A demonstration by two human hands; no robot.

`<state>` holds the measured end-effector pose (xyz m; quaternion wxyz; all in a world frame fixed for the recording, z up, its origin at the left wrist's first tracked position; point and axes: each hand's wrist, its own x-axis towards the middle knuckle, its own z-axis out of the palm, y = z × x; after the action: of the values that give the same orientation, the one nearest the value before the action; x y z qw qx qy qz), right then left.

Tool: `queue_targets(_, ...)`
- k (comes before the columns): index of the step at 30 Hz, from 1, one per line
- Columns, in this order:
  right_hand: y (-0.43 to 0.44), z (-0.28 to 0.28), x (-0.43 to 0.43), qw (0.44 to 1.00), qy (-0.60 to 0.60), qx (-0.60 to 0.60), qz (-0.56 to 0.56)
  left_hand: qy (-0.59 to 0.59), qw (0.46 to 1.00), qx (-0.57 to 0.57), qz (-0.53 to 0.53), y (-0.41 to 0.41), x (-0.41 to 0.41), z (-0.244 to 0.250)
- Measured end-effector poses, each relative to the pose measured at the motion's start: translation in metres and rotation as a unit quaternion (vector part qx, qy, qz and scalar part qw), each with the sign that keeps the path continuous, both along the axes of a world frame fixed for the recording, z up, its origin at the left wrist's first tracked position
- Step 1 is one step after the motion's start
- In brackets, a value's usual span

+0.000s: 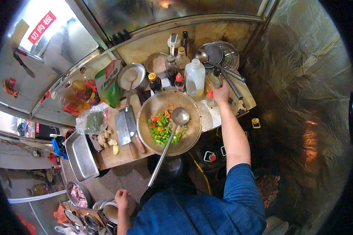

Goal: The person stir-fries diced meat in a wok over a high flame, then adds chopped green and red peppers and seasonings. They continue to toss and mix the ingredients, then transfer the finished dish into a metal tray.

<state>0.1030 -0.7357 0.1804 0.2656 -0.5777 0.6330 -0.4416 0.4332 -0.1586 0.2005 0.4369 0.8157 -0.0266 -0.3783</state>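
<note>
My right hand [221, 92] reaches to the back right of the table, its fingers around a clear glass bottle [214, 78] with a dark cap. A small red-capped bottle [210, 101] stands just below that hand. My left hand [122, 197] hangs low at my side with curled fingers and no visible object in them. Before me, a wide metal bowl [197, 126] holds chopped green and orange-red peppers [161, 130]. A long-handled steel ladle [181, 116] rests in it, its handle extending over the near rim. Beside the bowl lie two cleavers [125, 124].
A white plastic jug [195, 77], a red-tipped sauce bottle [179, 82] and a yellow-capped bottle [155, 83] line the back. Ginger [104, 137] and a steel tray [80, 155] are at left. A bowl of raw meat [78, 196] sits lower left. A second ladle [201, 55] lies behind.
</note>
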Motion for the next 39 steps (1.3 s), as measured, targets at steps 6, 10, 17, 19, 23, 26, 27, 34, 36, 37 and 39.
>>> queue_targets(6, -0.019, -0.011, -0.01, 0.997, 0.032, -0.051, 0.051, -0.041, 0.998, 0.021, -0.051, -0.019, 0.003, 0.021)
queue_targets(10, -0.01, 0.012, -0.011, 0.996, 0.003, -0.011, 0.087, -0.066, 0.995, -0.012, -0.071, -0.01, 0.009, 0.015)
queue_targets(17, 0.015, -0.017, -0.032, 0.991, -0.13, 0.009, 0.002, -0.033, 0.997, -0.011, -0.069, -0.015, 0.003, 0.015)
queue_targets(19, 0.034, -0.036, -0.037, 0.973, -0.228, 0.027, -0.026, -0.034, 0.996, 0.008, -0.081, -0.01, 0.002, 0.013)
queue_targets(23, 0.064, -0.072, -0.032, 0.947, -0.299, 0.029, -0.113, -0.038, 0.997, 0.0, -0.068, 0.007, 0.002, 0.003)
queue_targets(26, 0.071, -0.088, -0.015, 0.985, -0.113, -0.009, -0.132, -0.056, 0.995, 0.018, -0.078, 0.006, 0.005, 0.006)
queue_targets(27, 0.073, -0.092, -0.008, 0.991, -0.026, -0.024, -0.126, -0.048, 0.996, 0.024, -0.07, 0.004, 0.003, 0.014)
queue_targets(34, 0.08, -0.066, -0.002, 0.992, -0.042, 0.1, -0.064, -0.053, 0.995, 0.039, -0.071, 0.0, 0.013, 0.026)
queue_targets(36, 0.107, -0.062, -0.013, 0.995, -0.057, 0.074, -0.042, -0.056, 0.994, -0.008, -0.09, -0.003, 0.025, 0.014)
queue_targets(37, 0.124, -0.06, -0.02, 0.992, -0.116, 0.036, -0.027, -0.05, 0.993, -0.029, -0.106, -0.006, 0.029, 0.008)
queue_targets(39, 0.172, -0.028, -0.033, 0.99, -0.048, 0.128, -0.026, -0.036, 0.991, -0.043, -0.124, -0.018, 0.045, 0.0)
